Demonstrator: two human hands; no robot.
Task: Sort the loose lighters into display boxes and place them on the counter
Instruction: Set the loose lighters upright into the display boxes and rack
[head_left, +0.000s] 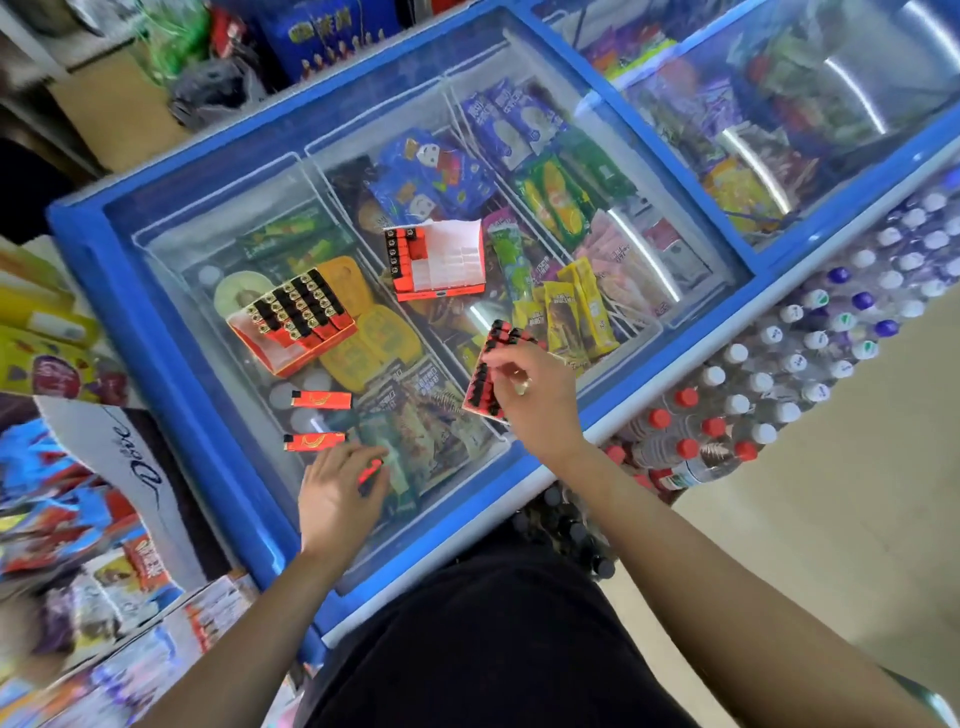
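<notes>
Person stands at a blue-framed, glass-topped freezer counter (150, 353), both bare arms reaching over it.

Left hand (340, 499) is low over the glass near the front edge, back of hand up. Its grip is closed on one red-and-black loose lighter (371, 474), pinched at the fingertips. The lighter is blurred, detail unclear.

Right hand (535, 395) is further right. Its grip is closed on the edge of a held red cardboard display box (485, 369) packed with black-capped lighters. The box is tilted up off the glass, its far end sticking out above the fingers. There is a ring on one finger.

Lying flat on the glass are two more red lighters with gold print, the upper lighter (321, 399) and the lower lighter (314, 441). They are parallel, near each other but apart. Both are just beyond and left of the left hand, not touching it.

Behind them sits a nearly full red display box (293, 317), gold and black tops up, with a strip of white slots still open at its near side. Further back, mid-counter, is a mostly empty red display box (439, 262). Its white divider grid is showing, with lighters only in the left columns. These two boxes are well apart.

Under the glass are colourful ice-cream packets (550, 197) in wire baskets. Right of the counter are wrapped packs of water bottles (779, 374) with white, red and blue caps. On the left is a white carton with script lettering (130, 457) among blurred snack packs.
</notes>
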